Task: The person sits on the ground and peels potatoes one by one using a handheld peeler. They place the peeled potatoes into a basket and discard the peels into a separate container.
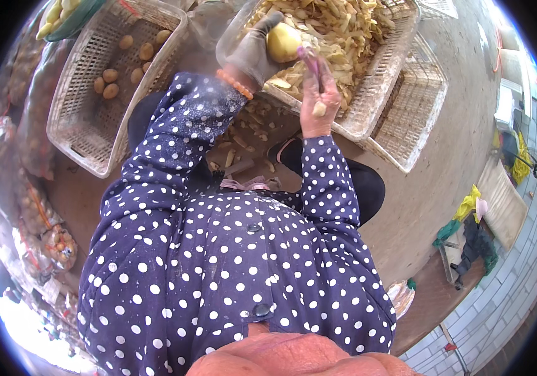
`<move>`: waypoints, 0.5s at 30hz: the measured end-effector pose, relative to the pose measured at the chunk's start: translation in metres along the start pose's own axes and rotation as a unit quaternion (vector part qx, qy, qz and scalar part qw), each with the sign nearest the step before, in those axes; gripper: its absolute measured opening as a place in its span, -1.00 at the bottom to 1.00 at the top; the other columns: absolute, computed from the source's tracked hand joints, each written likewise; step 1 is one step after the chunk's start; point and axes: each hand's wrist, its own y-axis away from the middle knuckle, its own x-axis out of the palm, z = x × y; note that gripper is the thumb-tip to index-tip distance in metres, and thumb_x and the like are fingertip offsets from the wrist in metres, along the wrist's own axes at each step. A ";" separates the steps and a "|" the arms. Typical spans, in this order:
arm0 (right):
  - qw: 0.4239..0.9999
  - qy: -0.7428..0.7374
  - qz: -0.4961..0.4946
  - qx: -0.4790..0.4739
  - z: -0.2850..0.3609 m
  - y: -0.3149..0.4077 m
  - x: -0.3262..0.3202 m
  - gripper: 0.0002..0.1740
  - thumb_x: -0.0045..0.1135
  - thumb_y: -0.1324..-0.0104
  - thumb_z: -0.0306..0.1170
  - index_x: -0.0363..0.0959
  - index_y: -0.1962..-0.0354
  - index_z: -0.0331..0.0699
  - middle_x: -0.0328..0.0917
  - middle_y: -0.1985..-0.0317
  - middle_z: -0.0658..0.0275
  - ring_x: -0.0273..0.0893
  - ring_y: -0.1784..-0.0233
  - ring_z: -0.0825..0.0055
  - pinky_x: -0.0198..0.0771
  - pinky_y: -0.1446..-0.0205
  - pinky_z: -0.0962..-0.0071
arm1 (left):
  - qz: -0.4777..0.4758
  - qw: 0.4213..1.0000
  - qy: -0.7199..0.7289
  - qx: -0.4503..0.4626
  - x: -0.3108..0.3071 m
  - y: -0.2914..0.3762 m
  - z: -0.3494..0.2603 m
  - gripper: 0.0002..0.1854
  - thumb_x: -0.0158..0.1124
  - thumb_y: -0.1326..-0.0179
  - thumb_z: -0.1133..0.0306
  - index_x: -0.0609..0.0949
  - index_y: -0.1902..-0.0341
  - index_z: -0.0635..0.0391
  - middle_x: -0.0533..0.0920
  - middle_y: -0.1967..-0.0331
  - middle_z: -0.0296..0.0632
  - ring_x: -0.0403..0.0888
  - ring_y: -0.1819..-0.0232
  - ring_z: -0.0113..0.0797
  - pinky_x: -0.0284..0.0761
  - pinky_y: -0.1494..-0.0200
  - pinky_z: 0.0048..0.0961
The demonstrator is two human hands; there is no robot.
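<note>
My left hand (251, 55), in a dirty grey glove, grips a peeled yellow potato (283, 42). Close by on its right, my bare right hand (321, 101) holds a small purple-handled tool (312, 60), probably a peeler; its blade cannot be made out. A pale scrap of peel (319, 109) clings to the back of that hand. Both hands are over the near edge of a white plastic crate (381, 80) heaped with potato peelings (343, 42).
On the left, a slatted crate (85, 117) holds several unpeeled potatoes (110, 75). Another crate (412, 113) sits under the peelings crate's right side. Filled mesh sacks (38, 113) line the far left. Peel scraps (238, 138) litter the floor between my feet. Peeled potatoes fill a green bag (64, 16) at top left.
</note>
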 end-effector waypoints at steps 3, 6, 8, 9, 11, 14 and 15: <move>0.996 -0.065 0.024 0.055 0.006 -0.017 -0.005 -0.55 0.20 -0.38 -0.35 0.45 -0.14 -0.43 0.62 0.04 0.26 0.49 0.04 0.65 0.41 -0.07 0.61 | 0.045 0.996 -0.065 -0.034 -0.001 0.006 0.003 -0.74 0.27 -0.27 0.23 0.55 0.03 0.04 0.65 0.14 -0.16 0.64 0.10 -0.17 0.59 0.00 -0.10; 0.987 -0.122 0.065 0.084 0.015 -0.028 -0.006 -0.57 0.22 -0.35 -0.40 0.47 -0.12 -0.43 0.59 0.08 0.30 0.45 0.10 0.70 0.40 -0.02 0.66 | 0.046 0.995 -0.089 0.005 0.000 0.010 0.004 -0.78 0.24 -0.27 0.29 0.56 0.07 0.10 0.65 0.18 -0.16 0.64 0.15 -0.20 0.62 0.08 -0.17; 0.987 -0.106 0.080 0.095 0.017 -0.032 -0.005 -0.58 0.22 -0.35 -0.39 0.48 -0.11 -0.43 0.60 0.10 0.29 0.47 0.14 0.69 0.42 0.03 0.65 | 0.014 0.993 -0.103 0.059 0.000 0.010 0.006 -0.79 0.23 -0.26 0.32 0.57 0.08 0.12 0.65 0.20 -0.15 0.65 0.18 -0.22 0.63 0.12 -0.21; 0.988 -0.102 0.088 0.079 0.016 -0.032 -0.003 -0.58 0.21 -0.34 -0.39 0.49 -0.10 -0.43 0.61 0.11 0.28 0.47 0.17 0.69 0.43 0.05 0.65 | -0.011 0.990 -0.108 0.095 0.000 0.010 0.008 -0.79 0.23 -0.25 0.33 0.57 0.09 0.13 0.65 0.21 -0.15 0.65 0.19 -0.23 0.63 0.13 -0.24; 0.997 0.002 0.083 0.007 0.010 -0.027 0.000 -0.58 0.13 -0.38 -0.40 0.45 -0.12 -0.46 0.64 0.17 0.23 0.55 0.20 0.62 0.47 0.10 0.60 | -0.031 0.987 -0.105 0.120 -0.003 0.008 0.012 -0.80 0.23 -0.24 0.36 0.57 0.11 0.15 0.64 0.23 -0.15 0.65 0.22 -0.25 0.64 0.17 -0.29; 0.990 0.100 0.021 -0.096 0.000 -0.007 0.011 -0.57 0.06 -0.40 -0.40 0.41 -0.14 -0.51 0.65 0.25 0.10 0.63 0.23 0.50 0.52 0.12 0.54 | -0.024 0.989 -0.110 0.100 -0.011 0.002 0.014 -0.75 0.28 -0.18 0.36 0.56 0.08 0.16 0.64 0.21 -0.15 0.67 0.22 -0.25 0.68 0.18 -0.31; 0.996 0.049 0.004 -0.074 -0.001 0.002 0.014 -0.57 0.06 -0.40 -0.40 0.41 -0.15 -0.49 0.65 0.26 0.07 0.64 0.24 0.46 0.52 0.12 0.52 | -0.024 0.986 -0.130 0.097 -0.013 -0.001 0.014 -0.67 0.33 -0.13 0.35 0.54 0.04 0.15 0.63 0.17 -0.14 0.68 0.19 -0.23 0.71 0.16 -0.28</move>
